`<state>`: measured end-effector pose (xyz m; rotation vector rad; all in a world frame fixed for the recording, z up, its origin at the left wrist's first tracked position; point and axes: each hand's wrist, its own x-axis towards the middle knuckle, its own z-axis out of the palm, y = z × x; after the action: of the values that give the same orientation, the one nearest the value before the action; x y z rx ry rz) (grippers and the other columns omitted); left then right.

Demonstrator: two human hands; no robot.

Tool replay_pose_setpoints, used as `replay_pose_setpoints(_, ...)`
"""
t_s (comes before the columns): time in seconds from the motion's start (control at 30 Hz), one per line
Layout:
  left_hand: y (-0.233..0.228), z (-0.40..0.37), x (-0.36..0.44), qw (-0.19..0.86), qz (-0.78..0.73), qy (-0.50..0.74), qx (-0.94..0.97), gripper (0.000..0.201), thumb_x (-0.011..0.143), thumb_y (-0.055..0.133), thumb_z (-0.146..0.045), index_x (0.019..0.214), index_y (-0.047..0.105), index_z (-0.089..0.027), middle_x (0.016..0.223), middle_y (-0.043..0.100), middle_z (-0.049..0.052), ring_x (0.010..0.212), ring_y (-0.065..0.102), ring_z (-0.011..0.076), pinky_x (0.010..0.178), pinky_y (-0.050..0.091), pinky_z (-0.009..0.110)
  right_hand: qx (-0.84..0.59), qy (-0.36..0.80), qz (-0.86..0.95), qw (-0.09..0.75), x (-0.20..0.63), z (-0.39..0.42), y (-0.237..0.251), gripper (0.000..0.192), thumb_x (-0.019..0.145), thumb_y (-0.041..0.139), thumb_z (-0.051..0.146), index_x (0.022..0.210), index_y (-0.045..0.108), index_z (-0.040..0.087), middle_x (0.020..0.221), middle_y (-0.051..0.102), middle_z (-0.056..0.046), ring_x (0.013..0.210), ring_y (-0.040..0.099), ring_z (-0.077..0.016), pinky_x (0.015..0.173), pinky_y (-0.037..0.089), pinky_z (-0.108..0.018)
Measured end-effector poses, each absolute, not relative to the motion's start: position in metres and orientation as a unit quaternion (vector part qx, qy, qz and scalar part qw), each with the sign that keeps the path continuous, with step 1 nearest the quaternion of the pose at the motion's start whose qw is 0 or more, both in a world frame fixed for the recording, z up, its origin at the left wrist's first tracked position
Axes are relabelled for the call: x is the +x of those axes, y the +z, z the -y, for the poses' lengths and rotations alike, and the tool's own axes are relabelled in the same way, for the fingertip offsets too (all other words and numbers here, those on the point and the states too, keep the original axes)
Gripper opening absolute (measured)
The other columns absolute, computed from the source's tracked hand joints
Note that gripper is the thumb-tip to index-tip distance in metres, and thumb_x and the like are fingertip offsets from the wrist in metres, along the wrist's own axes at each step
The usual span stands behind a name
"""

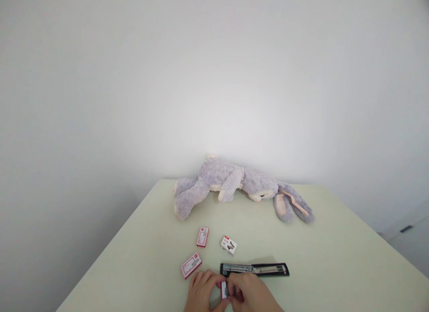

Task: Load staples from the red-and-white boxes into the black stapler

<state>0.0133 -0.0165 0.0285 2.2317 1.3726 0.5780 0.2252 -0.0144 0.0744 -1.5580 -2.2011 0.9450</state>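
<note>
At the table's near edge my left hand (pixel 203 290) grips a small white and red staple box (pixel 223 290) between thumb and fingers. A dark grey patch, looking like staples, shows at the box's right side. My right hand (pixel 250 292) is closed against that side, its fingers curled; what they pinch is hidden. Just beyond my hands lies a black stapler (pixel 254 269), opened out flat with its metal inside showing. To the left of it rests a red and white box (pixel 191 265), close to my left fingertips.
Farther back are another red and white box (pixel 202 237) and a white box with a dark picture (pixel 229 245). A grey plush rabbit (pixel 221 178) lies on its side along the back of the pale green table (pixel 134 258), against the wall (pixel 214 79).
</note>
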Motion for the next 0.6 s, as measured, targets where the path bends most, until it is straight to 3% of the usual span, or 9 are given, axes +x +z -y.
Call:
replay_pose_setpoints(0.27, 0.030, 0.015, 0.009, 0.231, -0.490, 0.215, 0.813, 0.035, 0.079, 0.078, -0.037, 0.112, 0.070, -0.030, 0.095, 0.072, 0.000, 0.091, 0.065, 0.0214, 0.088, 0.049, 0.035, -0.543, 0.327, 0.762, 0.132, 0.233, 0.016, 0.077, 0.029, 0.065, 0.058, 0.006, 0.085, 0.069, 0.024, 0.072, 0.069, 0.005, 0.065, 0.059, -0.0113, 0.059, 0.033, -0.019)
replay_pose_setpoints(0.43, 0.029, 0.014, 0.005, 0.223, -0.488, 0.214, 0.816, 0.041, 0.077, 0.081, -0.043, 0.116, 0.070, -0.034, 0.092, 0.074, -0.003, 0.088, 0.067, 0.0209, 0.087, 0.050, 0.035, -0.587, 0.320, 0.733, 0.125, 0.263, 0.028, 0.073, 0.040, 0.070, 0.062, 0.013, 0.107, 0.065, 0.027, 0.075, 0.068, 0.004, 0.067, 0.062, -0.0149, 0.059, 0.036, -0.021)
replay_pose_setpoints(0.6, 0.027, 0.015, 0.014, 0.208, -0.484, 0.221, 0.821, 0.031, 0.089, 0.069, -0.042, 0.120, 0.069, -0.039, 0.094, 0.076, -0.004, 0.093, 0.069, 0.0203, 0.090, 0.049, 0.035, -0.672, 0.345, 0.649, 0.087, 0.270, 0.041, 0.043, 0.064, 0.072, 0.060, 0.011, 0.133, 0.055, 0.030, 0.086, 0.073, 0.000, 0.076, 0.070, -0.0191, 0.066, 0.043, -0.023)
